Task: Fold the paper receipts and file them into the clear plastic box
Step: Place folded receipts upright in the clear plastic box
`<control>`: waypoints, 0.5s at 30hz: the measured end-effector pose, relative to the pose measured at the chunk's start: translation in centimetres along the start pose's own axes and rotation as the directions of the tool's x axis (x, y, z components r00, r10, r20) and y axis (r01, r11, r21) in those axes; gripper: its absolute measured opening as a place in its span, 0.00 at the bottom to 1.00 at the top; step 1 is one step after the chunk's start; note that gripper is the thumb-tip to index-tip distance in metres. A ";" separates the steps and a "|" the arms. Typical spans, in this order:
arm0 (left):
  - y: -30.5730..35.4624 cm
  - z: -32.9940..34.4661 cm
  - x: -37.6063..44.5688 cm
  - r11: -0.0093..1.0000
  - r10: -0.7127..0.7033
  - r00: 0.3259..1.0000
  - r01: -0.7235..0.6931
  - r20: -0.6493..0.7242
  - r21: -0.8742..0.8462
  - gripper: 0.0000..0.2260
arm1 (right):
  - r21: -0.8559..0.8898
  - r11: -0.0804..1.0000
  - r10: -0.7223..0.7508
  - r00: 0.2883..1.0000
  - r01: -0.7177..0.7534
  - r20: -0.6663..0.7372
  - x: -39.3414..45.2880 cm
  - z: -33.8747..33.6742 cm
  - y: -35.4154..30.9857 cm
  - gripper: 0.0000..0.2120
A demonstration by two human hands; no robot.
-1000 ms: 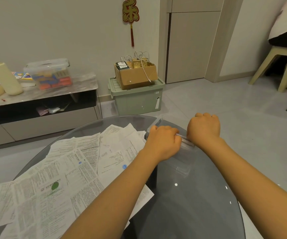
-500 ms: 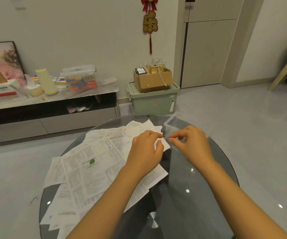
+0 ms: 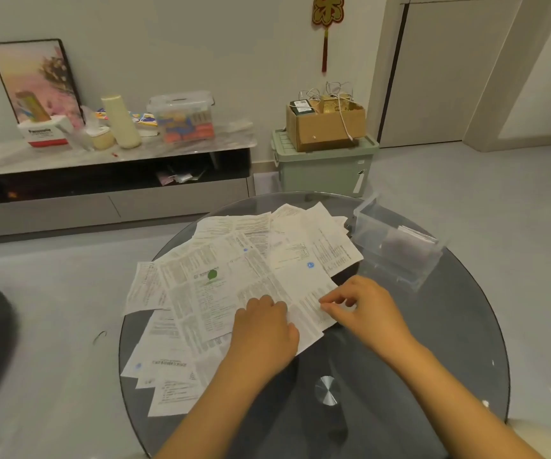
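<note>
Here, left hand (image 3: 264,329) rests on receipts (image 3: 221,286) spread across glass table (image 3: 399,376), fingers curled on sheet. Right hand (image 3: 363,313) pinches same sheet's edge. Clear plastic box (image 3: 396,250) far right, apart.

The left hand (image 3: 264,326) covers part of the spread receipts (image 3: 221,286), and its fingertips are hidden beneath its own knuckles, so its hold on the paper cannot be told. The right hand (image 3: 363,309) seems to pinch the edge of one receipt, though the fingertips are blurred. The print on every sheet is too small to read. Inside the clear plastic box (image 3: 396,250), far right on the worktop (image 3: 399,376), pale folded slips show only dimly through the wall. Both forearms and the worktop's near rim are cut off by the bottom edge.
</note>
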State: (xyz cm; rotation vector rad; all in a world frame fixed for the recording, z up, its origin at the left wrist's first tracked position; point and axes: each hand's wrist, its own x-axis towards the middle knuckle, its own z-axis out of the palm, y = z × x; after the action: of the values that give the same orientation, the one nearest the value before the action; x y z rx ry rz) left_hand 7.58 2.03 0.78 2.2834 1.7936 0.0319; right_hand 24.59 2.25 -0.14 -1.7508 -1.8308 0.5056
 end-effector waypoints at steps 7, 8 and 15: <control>-0.4 0.9 1.2 0.940 0.247 0.961 -0.207 0.121 -0.271 0.22 | -0.077 0.992 -0.079 0.973 0.098 0.218 -0.2 0.3 1.3 0.08; -0.5 0.9 1.3 0.935 0.259 0.958 -0.216 0.126 -0.281 0.23 | -0.090 0.990 -0.082 0.958 0.111 0.276 -0.2 0.2 1.5 0.11; -0.7 0.4 -0.9 0.964 0.245 0.947 -0.216 0.205 -0.153 0.32 | -0.111 0.983 -0.084 0.888 0.149 0.453 -0.2 -0.5 1.7 0.24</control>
State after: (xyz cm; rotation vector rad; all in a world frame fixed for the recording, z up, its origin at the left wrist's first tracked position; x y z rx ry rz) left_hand 6.71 1.25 0.34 2.2900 1.3682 -0.0637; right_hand 26.27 2.10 -0.82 -1.6999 -2.3263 0.7992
